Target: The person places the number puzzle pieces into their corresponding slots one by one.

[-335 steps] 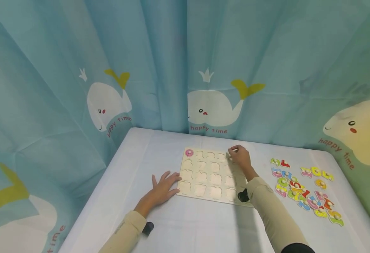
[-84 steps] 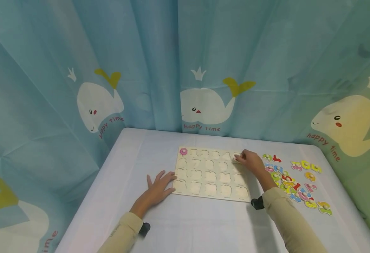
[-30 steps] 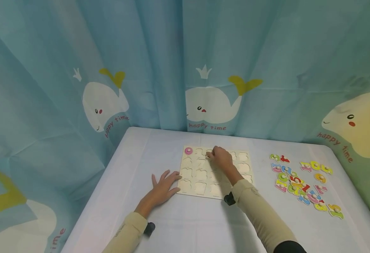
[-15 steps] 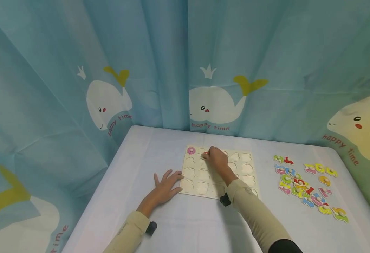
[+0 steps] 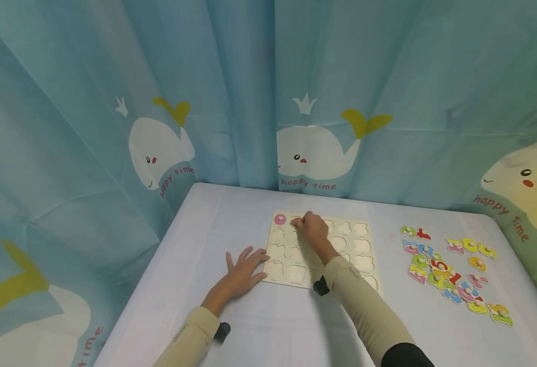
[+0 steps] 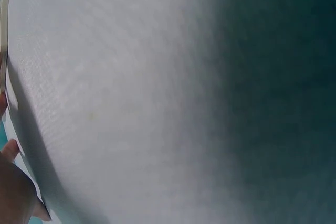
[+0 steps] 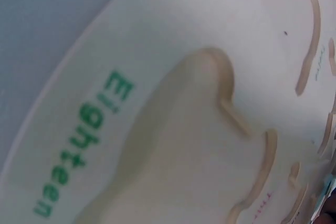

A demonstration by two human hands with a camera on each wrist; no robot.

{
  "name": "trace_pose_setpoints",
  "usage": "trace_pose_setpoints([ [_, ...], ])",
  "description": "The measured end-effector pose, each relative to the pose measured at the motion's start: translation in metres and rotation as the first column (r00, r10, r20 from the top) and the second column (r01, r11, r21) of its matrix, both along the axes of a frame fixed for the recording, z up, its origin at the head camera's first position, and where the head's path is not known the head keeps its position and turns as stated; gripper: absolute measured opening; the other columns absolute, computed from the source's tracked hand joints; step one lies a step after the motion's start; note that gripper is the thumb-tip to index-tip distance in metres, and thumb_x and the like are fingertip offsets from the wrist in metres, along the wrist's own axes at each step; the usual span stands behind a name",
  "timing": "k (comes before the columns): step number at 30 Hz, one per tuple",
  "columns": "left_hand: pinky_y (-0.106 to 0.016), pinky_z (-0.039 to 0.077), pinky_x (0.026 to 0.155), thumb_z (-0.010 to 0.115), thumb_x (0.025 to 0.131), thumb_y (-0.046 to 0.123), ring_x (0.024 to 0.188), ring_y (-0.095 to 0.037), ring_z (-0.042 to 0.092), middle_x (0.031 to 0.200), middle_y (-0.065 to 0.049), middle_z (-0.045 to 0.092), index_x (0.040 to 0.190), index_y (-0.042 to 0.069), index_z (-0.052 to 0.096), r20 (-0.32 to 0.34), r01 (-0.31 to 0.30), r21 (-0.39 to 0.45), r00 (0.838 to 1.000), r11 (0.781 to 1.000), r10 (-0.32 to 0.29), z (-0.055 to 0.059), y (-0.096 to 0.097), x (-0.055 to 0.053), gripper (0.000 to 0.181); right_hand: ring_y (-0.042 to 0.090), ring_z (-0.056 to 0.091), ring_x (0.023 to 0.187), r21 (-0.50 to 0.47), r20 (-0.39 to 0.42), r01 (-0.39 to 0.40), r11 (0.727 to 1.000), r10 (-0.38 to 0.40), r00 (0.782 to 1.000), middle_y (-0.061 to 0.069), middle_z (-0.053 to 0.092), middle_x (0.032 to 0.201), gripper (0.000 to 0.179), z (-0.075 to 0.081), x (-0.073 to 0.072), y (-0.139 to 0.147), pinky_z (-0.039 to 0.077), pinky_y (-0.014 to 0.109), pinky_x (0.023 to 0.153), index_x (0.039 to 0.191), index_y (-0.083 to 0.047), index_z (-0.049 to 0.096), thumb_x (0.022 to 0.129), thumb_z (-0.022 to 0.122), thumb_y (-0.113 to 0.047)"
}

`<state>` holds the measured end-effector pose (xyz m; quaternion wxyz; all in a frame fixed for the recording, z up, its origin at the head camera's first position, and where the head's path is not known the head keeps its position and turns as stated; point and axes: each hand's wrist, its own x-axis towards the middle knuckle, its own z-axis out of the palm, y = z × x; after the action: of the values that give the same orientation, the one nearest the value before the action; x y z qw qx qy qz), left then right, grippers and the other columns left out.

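A pale wooden number puzzle board (image 5: 269, 278) lies on the white table, with shaped hollows in rows. A pink zero piece (image 5: 280, 219) with a knob sits in its top left corner. My right hand (image 5: 315, 232) pinches a red puzzle piece (image 5: 299, 219) at the top row, just right of the zero; the fingers mostly cover it. My left hand (image 5: 238, 274) has its fingers spread, their tips at the board's left edge. Part of that hand (image 6: 16, 190) shows low in the left wrist view. Close up, the right wrist view shows the board's "Eighteen" label (image 7: 84, 140) beside a bare hollow.
To the board's right lies a loose cluster of coloured number pieces with knobs, among them a red five (image 5: 439, 266), an orange nine (image 5: 477, 263) and a green-yellow piece (image 5: 500, 314). A blue curtain (image 5: 231, 102) with whales hangs behind the table.
Earlier my right hand was at the right part of the top row; it has moved left along that row with the piece. My left hand has stayed at the board's edge.
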<state>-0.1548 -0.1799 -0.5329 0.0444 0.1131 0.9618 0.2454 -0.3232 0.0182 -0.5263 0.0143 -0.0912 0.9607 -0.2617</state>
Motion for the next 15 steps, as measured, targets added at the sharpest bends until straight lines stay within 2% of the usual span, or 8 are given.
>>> trace_pose_setpoints([
  [9,-0.074,-0.006,0.095,0.057,0.093,0.031,0.138,-0.034,0.019,0.144,-0.002,0.040,0.132,0.017,0.051,-0.003,0.000,-0.001,1.000,1.000,0.000,0.002,0.001,0.000,0.042,0.020,0.049,0.060,-0.034,0.033,-0.012,0.999,0.013,0.999,0.006,0.056,0.067,0.035,0.003,-0.002,-0.006,0.042,0.037,0.054,0.080,-0.004,0.057,0.089,0.064,-0.037],
  [15,-0.075,-0.006,0.094,0.057,0.093,0.032,0.137,-0.035,0.019,0.144,-0.003,0.040,0.132,0.017,0.051,-0.009,0.002,0.002,1.000,1.000,-0.002,0.004,0.001,0.001,0.042,0.022,0.050,0.062,0.016,0.087,-0.016,1.000,0.014,0.996,0.008,0.055,0.069,0.037,0.004,-0.003,-0.011,0.043,0.038,0.056,0.082,-0.003,0.055,0.091,0.061,-0.038],
])
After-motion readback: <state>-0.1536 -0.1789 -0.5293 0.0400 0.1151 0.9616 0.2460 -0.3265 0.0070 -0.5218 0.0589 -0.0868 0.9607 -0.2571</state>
